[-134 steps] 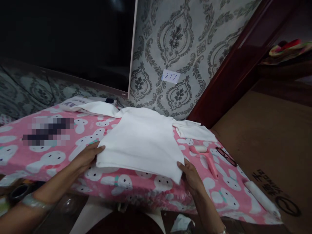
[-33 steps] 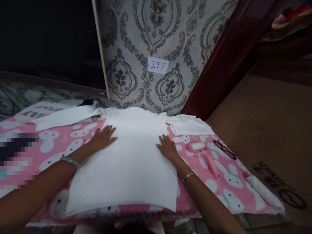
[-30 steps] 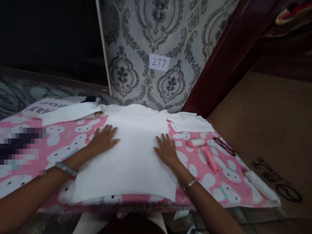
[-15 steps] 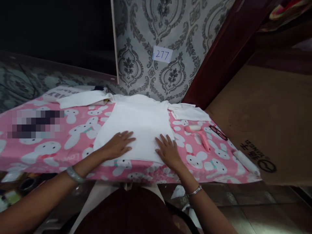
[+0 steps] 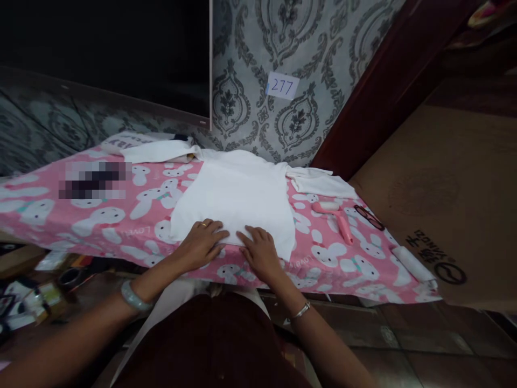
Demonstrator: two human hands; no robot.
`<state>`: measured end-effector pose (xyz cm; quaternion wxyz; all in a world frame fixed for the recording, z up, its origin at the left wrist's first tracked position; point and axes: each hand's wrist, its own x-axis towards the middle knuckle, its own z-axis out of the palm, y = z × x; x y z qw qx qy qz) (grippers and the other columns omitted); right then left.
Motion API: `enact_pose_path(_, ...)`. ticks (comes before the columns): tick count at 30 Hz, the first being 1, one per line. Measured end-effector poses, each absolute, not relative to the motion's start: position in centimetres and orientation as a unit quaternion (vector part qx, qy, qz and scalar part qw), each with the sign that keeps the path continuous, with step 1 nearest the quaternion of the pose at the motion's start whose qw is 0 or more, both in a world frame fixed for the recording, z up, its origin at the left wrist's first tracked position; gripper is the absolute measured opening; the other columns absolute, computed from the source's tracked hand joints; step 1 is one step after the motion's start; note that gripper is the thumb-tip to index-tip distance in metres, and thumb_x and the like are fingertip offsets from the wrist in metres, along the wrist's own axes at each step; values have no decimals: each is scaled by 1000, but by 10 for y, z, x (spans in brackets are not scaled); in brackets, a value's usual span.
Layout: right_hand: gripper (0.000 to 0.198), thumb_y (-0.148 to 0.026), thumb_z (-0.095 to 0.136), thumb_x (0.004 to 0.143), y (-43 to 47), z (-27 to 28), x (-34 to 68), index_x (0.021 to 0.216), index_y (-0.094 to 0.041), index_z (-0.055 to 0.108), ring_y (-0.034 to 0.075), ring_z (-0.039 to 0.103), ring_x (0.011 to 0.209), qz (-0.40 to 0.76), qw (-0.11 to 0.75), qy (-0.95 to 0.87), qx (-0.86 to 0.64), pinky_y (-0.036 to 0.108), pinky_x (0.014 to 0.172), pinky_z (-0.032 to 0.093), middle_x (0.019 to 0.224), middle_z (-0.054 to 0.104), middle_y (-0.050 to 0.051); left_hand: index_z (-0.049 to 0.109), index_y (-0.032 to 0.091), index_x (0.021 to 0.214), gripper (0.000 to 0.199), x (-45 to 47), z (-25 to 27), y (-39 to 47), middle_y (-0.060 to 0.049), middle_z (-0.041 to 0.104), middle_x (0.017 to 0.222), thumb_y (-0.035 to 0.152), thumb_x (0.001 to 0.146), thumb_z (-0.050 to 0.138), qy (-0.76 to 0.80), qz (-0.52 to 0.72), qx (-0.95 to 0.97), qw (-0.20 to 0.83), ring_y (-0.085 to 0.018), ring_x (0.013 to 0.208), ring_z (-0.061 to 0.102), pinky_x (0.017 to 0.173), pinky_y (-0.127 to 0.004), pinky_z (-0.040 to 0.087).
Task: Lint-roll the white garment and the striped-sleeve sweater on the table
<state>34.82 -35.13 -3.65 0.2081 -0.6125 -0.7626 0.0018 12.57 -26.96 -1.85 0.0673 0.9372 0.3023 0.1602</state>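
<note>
A white long-sleeved shirt [image 5: 246, 191] lies spread on the table, its body in front of me and a sleeve out to each side. My left hand [image 5: 204, 242] rests on the lower hem, fingers stretched out and palm down. Close beside it, my right hand [image 5: 260, 250] lies on the same hem with its fingers extended and slightly bent. The hem's right corner hangs a bit lower than the part under my hands. Both hands look open; what is under the fingertips is hidden.
A pink cloth with white rabbits [image 5: 153, 237] covers the table. To the right are a pink lint roller [image 5: 342, 226], dark-framed glasses [image 5: 369, 218], a white roll [image 5: 414, 265] and a large cardboard box [image 5: 456, 188]. A dark television [image 5: 105, 54] hangs at the back left.
My hands have come closer together, the right one moving left, and both now lie at the shirt's lower hem. The camera view has shifted slightly.
</note>
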Motion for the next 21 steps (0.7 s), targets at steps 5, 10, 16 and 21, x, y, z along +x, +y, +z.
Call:
enact_pose_path(5, 40, -18, 47, 94, -376, -46, 359, 130, -25, 63, 25, 49, 118, 21, 254, -774, -579, 42, 101, 43, 131, 61, 9, 66, 26, 111, 30, 98, -15, -270, -9, 64, 114, 30, 94, 41, 270, 180, 942, 88, -24, 105, 55, 90, -42, 46)
enact_pose_path(10, 41, -22, 47, 96, -380, -35, 378, 134, -21, 61, 27, 52, 113, 5, 260, -745, -615, 44, 97, 46, 123, 63, 13, 63, 25, 117, 38, 82, -19, -249, -11, 62, 127, 39, 90, 41, 398, 210, 893, -6, -30, 115, 54, 98, -49, 43)
enact_pose_path(16, 31, -23, 52, 93, -389, -37, 403, 117, -22, 70, 24, 57, 106, 31, 273, -735, -620, 39, 91, 50, 115, 68, 11, 66, 28, 100, 36, 58, -30, -233, -8, 70, 110, 45, 90, 36, 386, 232, 893, -21, -27, 101, 62, 90, -45, 50)
enact_pose_path(21, 35, -23, 43, 92, -388, -35, 469, 109, -18, 72, 23, 62, 102, -2, 363, -616, -699, 36, 92, 49, 105, 72, 11, 64, 32, 90, 35, 44, -17, -202, 2, 72, 97, 47, 91, 33, 403, 307, 862, 23, -21, 99, 62, 95, -39, 50)
